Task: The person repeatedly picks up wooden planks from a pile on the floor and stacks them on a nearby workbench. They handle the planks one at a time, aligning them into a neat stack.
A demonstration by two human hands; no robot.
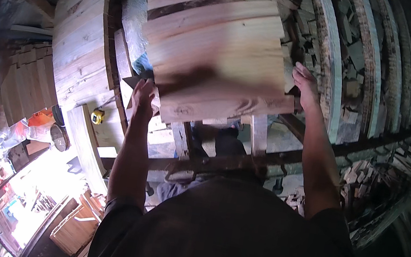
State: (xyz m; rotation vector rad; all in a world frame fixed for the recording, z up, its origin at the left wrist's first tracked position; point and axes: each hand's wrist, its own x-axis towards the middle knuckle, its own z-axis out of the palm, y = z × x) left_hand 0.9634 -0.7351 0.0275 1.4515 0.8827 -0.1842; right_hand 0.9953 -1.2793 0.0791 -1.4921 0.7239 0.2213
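Pale wooden boards (219, 39) lie edge to edge in a panel in front of me, with a darker stripe across it. The nearest board (219, 106) is reddish, with a knot-like grain swirl, and its right end juts past the others. My left hand (143, 98) is at this board's left end, fingers bent and slightly apart; whether it presses on the wood I cannot tell. Beside the panel's right edge, my right hand (305, 85) is raised with loosely bent fingers and nothing visible in it. A shadow falls across the panel's near left part.
Another board panel (81, 28) stands to the left, with a yellow tape measure (98, 116) near its lower end. Long slats (329, 57) run along the right, wood offcuts (357, 55) between them. A dark rail (281, 157) crosses close to my body. Stacked boards (30, 79) sit far left.
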